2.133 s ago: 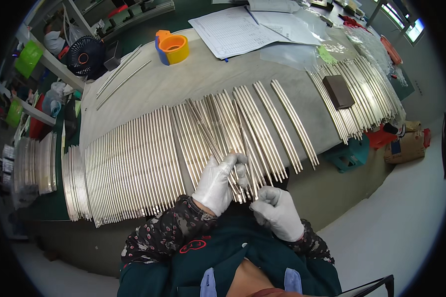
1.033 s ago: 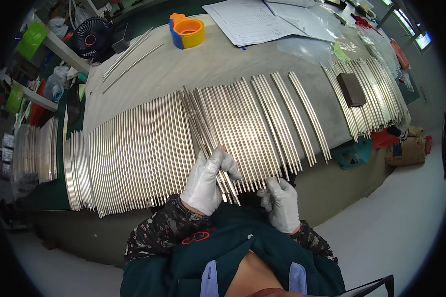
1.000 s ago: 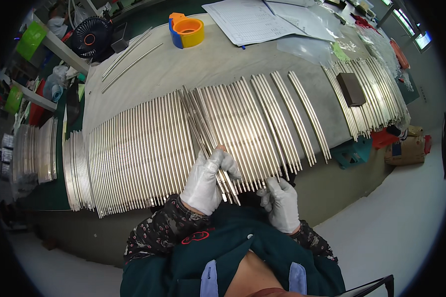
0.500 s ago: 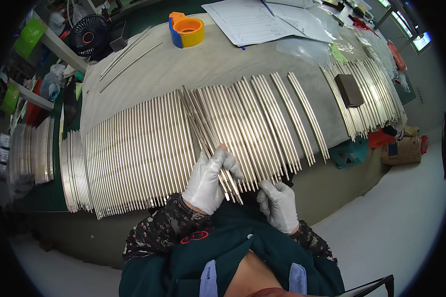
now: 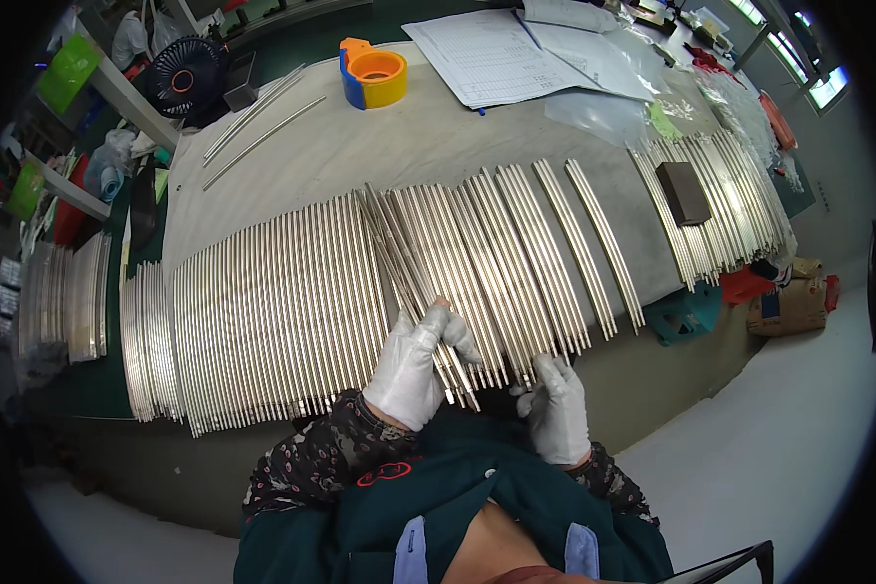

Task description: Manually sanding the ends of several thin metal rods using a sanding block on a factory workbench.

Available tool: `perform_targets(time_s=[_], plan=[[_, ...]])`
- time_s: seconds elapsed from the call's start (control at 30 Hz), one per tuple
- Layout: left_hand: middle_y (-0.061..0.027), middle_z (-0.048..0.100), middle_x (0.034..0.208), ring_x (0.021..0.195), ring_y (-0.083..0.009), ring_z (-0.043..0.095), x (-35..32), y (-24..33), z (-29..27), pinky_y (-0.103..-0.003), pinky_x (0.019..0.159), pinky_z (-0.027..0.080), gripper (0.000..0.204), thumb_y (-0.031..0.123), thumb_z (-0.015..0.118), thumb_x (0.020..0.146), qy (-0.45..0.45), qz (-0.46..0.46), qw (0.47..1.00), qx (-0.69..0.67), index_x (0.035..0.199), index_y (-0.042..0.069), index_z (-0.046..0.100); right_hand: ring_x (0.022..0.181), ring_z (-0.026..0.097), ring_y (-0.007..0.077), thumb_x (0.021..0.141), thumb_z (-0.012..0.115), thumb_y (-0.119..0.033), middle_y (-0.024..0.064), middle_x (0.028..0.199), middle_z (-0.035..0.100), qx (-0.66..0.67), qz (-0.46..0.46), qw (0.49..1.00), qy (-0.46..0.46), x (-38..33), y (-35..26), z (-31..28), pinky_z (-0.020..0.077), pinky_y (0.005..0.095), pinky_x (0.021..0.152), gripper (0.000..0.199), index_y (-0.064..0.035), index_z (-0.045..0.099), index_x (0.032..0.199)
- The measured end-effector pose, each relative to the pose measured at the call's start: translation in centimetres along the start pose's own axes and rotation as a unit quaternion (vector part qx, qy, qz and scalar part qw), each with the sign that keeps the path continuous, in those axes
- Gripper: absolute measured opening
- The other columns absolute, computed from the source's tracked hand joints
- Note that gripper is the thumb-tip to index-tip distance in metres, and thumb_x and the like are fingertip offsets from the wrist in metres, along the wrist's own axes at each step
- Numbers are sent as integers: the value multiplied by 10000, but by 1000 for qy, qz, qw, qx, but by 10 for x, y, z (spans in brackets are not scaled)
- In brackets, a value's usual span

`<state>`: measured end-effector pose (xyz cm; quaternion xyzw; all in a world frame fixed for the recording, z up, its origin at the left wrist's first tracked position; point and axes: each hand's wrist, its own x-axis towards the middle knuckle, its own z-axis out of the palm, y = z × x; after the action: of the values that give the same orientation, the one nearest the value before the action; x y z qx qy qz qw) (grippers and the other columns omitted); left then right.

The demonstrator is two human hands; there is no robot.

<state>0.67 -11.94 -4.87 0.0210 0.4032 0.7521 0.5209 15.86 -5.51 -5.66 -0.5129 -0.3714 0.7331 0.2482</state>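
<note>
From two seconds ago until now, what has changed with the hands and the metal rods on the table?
Little has changed. The left hand has slid slightly left along the near ends of the metal rods, fingers staying on the few slanted ones. The right hand has dropped slightly toward the table edge, still at the rod ends. The rows of rods, the tape roll, the papers and the dark block lie as before.

both hands wear white gloves (patterned sleeves behind the wrists). the left hand (image 5: 420, 368) reaches forward with fingers (image 5: 438, 316) curled together; the right hand (image 5: 557, 409) sits lower, fingers loosely bent.
</note>
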Motion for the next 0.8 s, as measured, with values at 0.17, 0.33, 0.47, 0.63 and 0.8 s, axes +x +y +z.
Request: perform_targets(time_s=[0.17,0.33,0.47,0.63,0.8], plan=[[-17,392,700,652,-155,466,1,2,-1,-330,671,479,291,271,537,951,-13,2,1000,11,912,33,373,578,456,103,860,649,-258,-17,718,434,61,-5,998,13,3,-1,-4,396,239,491,239,-95,477,898],[13,332,724,675,-141,401,0,1,-1,-325,655,417,251,287,530,968,-20,0,1000,-5,1037,73,417,590,503,109,866,644,-227,10,735,502,71,11,997,8,3,-1,-8,402,229,481,215,-75,501,914],[12,336,725,677,-142,407,0,1,1,-327,658,424,242,285,524,971,2,3,1000,2,1033,74,421,584,540,118,871,638,-193,38,730,560,73,48,996,9,2,-1,-8,407,214,464,186,-48,532,920],[11,339,724,677,-143,412,-1,1,0,-327,662,429,226,279,511,977,-6,2,1000,-8,1024,75,426,579,524,116,870,647,-202,32,763,566,97,52,994,-4,3,1,-10,411,223,487,203,-44,535,935],[10,340,724,680,-144,416,-1,1,1,-324,663,433,214,269,505,980,-6,-4,1000,-18,1013,73,428,564,499,113,895,627,-296,32,809,580,123,27,992,-12,6,6,-10,394,238,499,272,-47,542,964]])
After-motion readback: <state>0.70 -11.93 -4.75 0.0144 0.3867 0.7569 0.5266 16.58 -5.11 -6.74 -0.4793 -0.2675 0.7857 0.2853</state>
